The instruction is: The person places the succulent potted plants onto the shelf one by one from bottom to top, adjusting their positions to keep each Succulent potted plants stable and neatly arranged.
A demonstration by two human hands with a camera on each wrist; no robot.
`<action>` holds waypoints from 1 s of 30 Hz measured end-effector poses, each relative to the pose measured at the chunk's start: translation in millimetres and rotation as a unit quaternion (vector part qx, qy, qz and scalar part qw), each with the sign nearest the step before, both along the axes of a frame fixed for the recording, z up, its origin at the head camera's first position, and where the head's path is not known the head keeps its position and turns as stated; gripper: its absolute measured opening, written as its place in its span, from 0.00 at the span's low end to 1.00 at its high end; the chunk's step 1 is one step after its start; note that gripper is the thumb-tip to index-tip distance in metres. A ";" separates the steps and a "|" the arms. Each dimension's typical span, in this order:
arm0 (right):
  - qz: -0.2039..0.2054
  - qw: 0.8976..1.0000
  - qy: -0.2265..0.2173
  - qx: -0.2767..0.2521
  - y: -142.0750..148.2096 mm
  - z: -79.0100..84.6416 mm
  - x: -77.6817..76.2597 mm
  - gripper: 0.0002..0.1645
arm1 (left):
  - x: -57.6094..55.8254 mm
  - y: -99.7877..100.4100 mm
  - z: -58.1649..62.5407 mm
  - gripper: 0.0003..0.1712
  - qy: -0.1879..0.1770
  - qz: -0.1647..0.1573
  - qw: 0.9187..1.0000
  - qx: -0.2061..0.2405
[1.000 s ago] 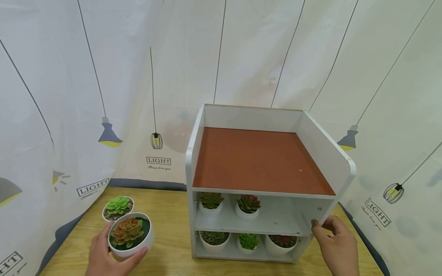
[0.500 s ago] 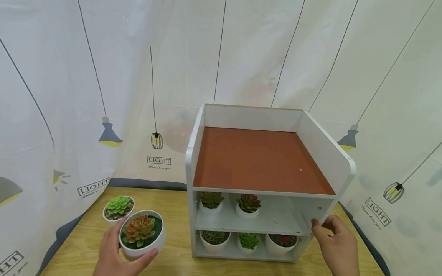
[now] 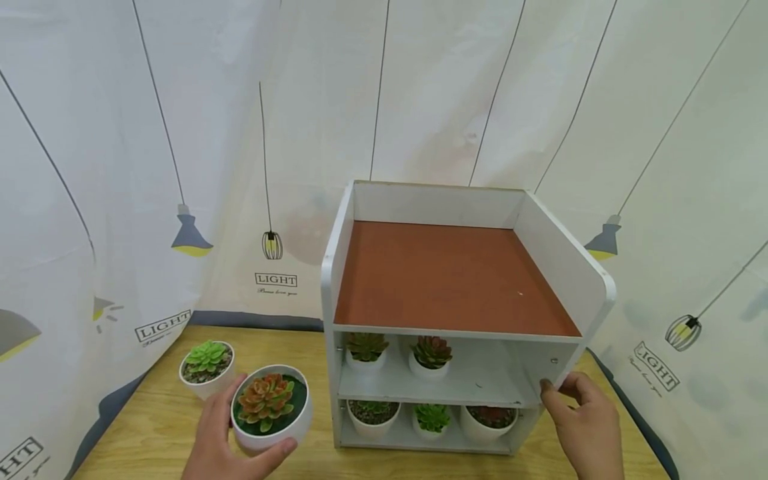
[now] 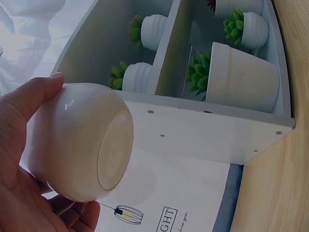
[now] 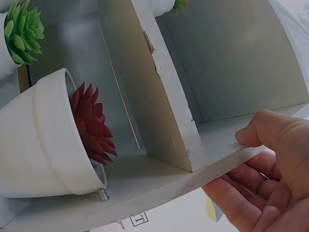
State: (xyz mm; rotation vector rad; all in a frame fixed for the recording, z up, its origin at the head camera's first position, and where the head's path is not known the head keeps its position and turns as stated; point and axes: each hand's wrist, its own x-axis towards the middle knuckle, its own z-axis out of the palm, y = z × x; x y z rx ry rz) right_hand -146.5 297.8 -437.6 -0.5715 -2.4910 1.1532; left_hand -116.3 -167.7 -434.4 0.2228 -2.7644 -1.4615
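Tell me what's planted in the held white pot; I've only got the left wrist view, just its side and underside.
Observer: An orange-red succulent with some green leaves fills part of the white pot.
Operator: And where's the right grip?
Observer: The right grip holds the right side panel of the shelf unit.
Operator: Anything beyond the held pot?
Observer: Yes, a bright-green succulent in another pot on the table.
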 end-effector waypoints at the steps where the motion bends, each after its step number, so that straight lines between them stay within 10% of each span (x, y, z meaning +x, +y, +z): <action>1: 0.000 1.000 0.001 0.000 0.0 -0.1 0.0 0.15 | 0.2 1.5 0.7 0.74 0.000 -0.001 1.000 0.003; 23: -0.002 1.000 -0.004 -0.006 -1.0 2.2 0.5 0.15 | 5.4 43.7 15.4 0.68 0.029 -0.063 0.998 0.003; 30: 0.000 1.000 -0.004 -0.004 -0.1 1.2 0.4 0.15 | 6.1 62.1 12.9 0.65 0.140 -0.116 0.983 0.000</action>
